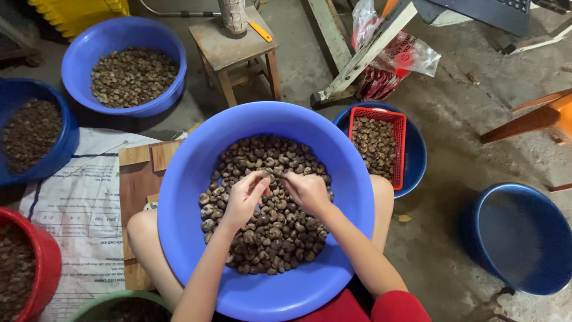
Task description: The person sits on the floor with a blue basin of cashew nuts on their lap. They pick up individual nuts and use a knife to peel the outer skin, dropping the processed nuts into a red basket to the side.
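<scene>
A large blue basin rests on my lap, holding a heap of brown cashew nuts in shell. Both hands are down in the heap near its middle. My left hand lies on the nuts with fingers bent and pinched around a nut. My right hand is beside it, fingers curled onto the nuts, its fingertips close to those of the left hand. Whether the right hand grips a nut is hidden by its own fingers.
Around me on the concrete floor: a blue basin of nuts at the back left, another at the left edge, a red basin, a red basket of nuts in a blue basin, an empty blue tub, a wooden stool.
</scene>
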